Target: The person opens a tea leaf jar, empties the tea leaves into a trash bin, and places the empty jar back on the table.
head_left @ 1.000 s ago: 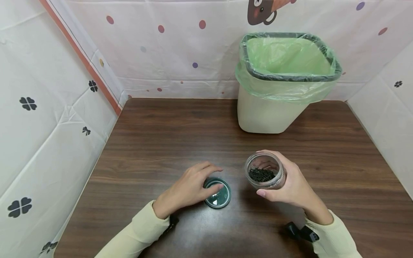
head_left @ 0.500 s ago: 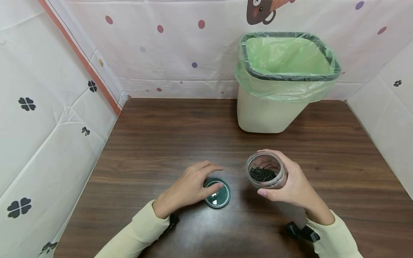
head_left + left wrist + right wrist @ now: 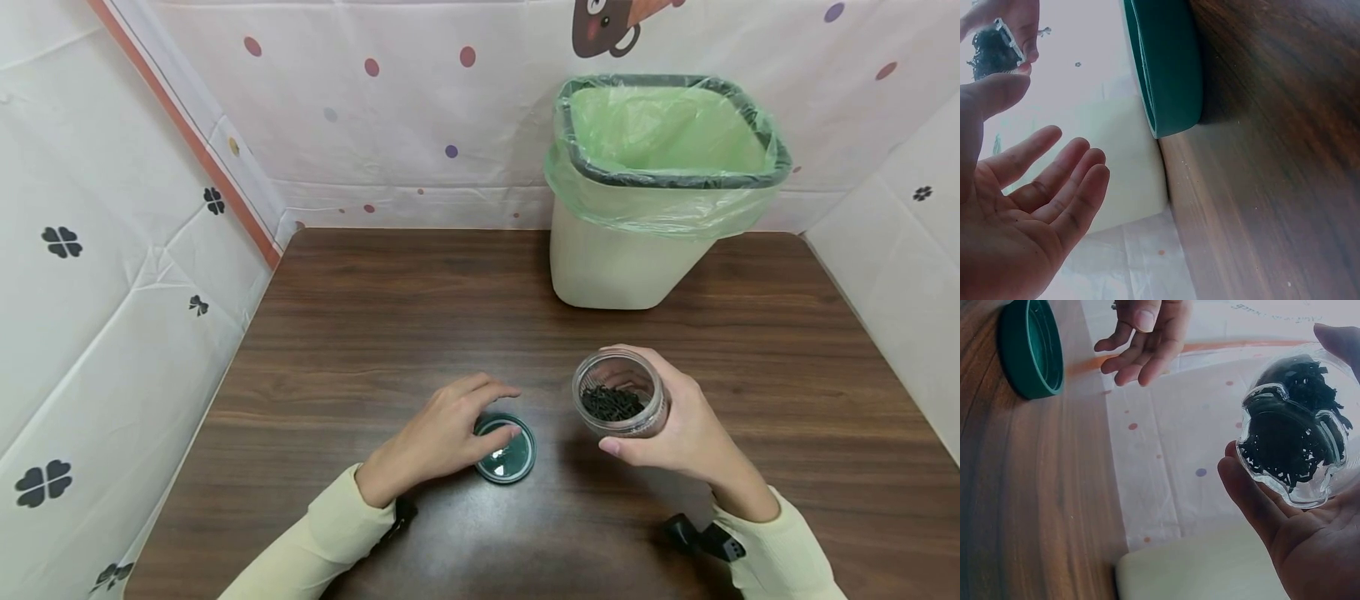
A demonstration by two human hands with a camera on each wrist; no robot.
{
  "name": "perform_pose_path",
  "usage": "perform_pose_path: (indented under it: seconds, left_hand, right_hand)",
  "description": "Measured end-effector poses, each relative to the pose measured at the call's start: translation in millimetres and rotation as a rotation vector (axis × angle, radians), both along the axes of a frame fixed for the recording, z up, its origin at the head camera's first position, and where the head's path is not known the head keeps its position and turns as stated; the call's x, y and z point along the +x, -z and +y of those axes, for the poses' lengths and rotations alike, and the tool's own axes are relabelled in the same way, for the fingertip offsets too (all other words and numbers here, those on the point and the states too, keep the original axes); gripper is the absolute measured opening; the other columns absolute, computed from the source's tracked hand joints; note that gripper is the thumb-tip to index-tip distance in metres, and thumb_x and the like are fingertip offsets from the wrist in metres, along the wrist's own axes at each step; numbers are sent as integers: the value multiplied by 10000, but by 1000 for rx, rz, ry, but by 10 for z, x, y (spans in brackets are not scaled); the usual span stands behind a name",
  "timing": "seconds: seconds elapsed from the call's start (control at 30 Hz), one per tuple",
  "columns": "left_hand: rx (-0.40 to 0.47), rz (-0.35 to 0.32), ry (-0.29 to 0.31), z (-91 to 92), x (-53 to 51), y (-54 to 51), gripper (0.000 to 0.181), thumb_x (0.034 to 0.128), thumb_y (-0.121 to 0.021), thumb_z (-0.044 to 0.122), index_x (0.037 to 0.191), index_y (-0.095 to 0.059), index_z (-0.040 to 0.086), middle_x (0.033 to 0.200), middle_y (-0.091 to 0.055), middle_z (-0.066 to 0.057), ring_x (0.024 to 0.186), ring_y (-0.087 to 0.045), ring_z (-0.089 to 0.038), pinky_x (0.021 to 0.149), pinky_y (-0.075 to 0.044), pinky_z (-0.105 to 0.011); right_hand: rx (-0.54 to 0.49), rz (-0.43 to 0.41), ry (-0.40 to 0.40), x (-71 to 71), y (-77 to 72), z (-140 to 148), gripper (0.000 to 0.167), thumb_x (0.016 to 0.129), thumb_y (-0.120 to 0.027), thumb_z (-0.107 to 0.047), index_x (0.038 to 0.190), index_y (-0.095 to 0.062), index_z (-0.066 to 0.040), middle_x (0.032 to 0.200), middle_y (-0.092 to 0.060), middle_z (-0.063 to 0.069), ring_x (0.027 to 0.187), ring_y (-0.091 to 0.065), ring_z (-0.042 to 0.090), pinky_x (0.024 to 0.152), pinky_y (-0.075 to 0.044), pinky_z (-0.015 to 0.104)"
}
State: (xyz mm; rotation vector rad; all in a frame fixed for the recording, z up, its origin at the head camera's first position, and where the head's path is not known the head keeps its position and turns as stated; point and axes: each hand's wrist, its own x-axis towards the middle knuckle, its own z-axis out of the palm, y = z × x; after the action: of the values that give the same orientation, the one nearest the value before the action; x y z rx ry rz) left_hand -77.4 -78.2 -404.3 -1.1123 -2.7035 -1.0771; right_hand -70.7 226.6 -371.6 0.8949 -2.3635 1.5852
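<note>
My right hand [image 3: 675,425] grips a clear jar [image 3: 648,423] by its side, thumb in front and fingers behind. The jar has no lid on and leans a little toward me; dark, leaf-like shreds [image 3: 611,404] lie inside. In the right wrist view the jar [image 3: 1294,440] hangs above the table, its base toward the camera. A green lid [image 3: 517,458] lies on the table, its rim facing up. Over the lid hovers my left hand [image 3: 442,429], fingers loosely bent and holding nothing. The left wrist view shows the lid [image 3: 1172,69] apart from that hand's fingers.
A cream trash bin [image 3: 622,258] lined with a green bag [image 3: 667,133] stands at the back right of the brown wooden table [image 3: 390,300]. Patterned white sheets [image 3: 360,108] hang behind and at both sides.
The jar in my right hand shifts very slightly to the right. My left hand and the lid stay in place.
</note>
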Motion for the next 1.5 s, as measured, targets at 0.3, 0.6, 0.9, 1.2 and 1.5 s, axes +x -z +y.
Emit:
perform_pose_path:
  seconds: [0.3, 0.6, 0.9, 1.2, 1.5]
  left_hand:
    - [-5, 0, 2, 8, -16, -17, 411, 946, -709, 336, 1287, -667, 110, 1169, -667, -47, 1010, -653, -189, 844, -548, -356]
    - [-1, 27, 2, 18, -37, -34, 398, 941, -721, 319, 1281, -670, 118, 1130, -653, 16, 902, -634, -158, 765, -529, -305]
    - [26, 9, -9, 31, -39, -47, 387, 948, -714, 320, 1278, -667, 124, 1147, -655, 21, 997, -659, -187, 787, -551, -329]
    - [54, -22, -13, 52, -49, -88, 379, 949, -716, 301, 1283, -670, 127, 1132, -667, 30, 980, -646, -128, 717, -525, -245]
    - [63, -17, -25, 69, -56, -95, 369, 952, -711, 307, 1277, -676, 137, 1123, -669, 38, 971, -636, -96, 700, -526, -225]
  right_hand:
    - [16, 18, 11, -13, -23, 11, 997, 486, -958, 24, 1394, -558, -67, 1233, -660, 85, 1085, -626, 215, 941, -470, 229]
    - [14, 15, 13, -19, -46, 17, 1000, 484, -959, 31, 1395, -558, -67, 1242, -657, 88, 1095, -621, 210, 943, -466, 226]
    - [21, 16, 25, -19, -57, 32, 1008, 479, -956, 41, 1397, -557, -71, 1227, -662, 87, 1080, -624, 203, 926, -471, 219]
    - [-16, 16, 14, -24, -69, 43, 1008, 467, -939, 85, 1390, -551, -27, 1186, -670, 141, 1047, -639, 218, 912, -489, 232]
    - [-14, 15, 23, -23, -91, 58, 1014, 466, -946, 82, 1394, -552, -31, 1197, -667, 136, 1058, -633, 211, 919, -481, 229]
